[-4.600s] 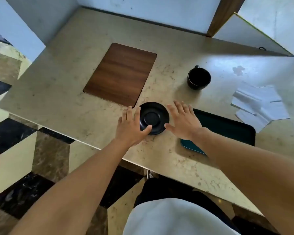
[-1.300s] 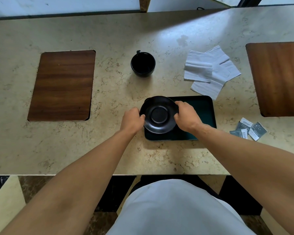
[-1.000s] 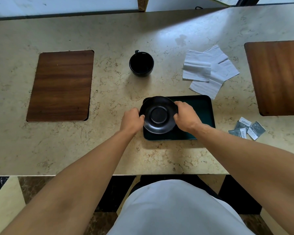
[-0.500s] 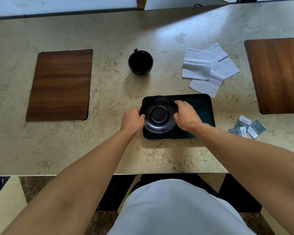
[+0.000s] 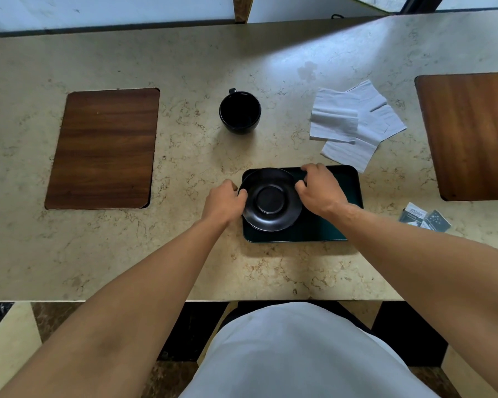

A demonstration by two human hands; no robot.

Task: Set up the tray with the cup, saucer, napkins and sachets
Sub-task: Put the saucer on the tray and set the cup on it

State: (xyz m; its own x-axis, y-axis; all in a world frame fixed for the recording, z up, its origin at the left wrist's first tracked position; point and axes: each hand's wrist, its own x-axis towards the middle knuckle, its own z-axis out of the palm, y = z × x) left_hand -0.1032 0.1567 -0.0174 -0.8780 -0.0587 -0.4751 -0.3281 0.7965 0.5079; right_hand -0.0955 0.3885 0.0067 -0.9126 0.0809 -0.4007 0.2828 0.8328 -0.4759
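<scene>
A black saucer [image 5: 270, 200] lies on the left part of the dark green tray [image 5: 331, 228], its left rim reaching past the tray's edge. My left hand [image 5: 224, 203] grips the saucer's left rim. On the right rim is my right hand [image 5: 320, 191], with the thumb at the rim and curled fingers over the tray's far edge. The black cup [image 5: 240, 112] stands upright on the counter beyond the tray. White napkins [image 5: 354, 124] lie spread at the far right. Several sachets [image 5: 424, 218] lie on the counter right of the tray.
The marble counter [image 5: 184, 268] has two inset wooden panels, one at the left [image 5: 104, 147] and one at the right [image 5: 469, 136]. A wall runs along the far edge. The counter's near edge is just in front of my body.
Since 4.6 s ago the saucer has been carried from the bare counter onto the tray. In the last half second my right hand's fingers have spread slightly toward the tray's far edge.
</scene>
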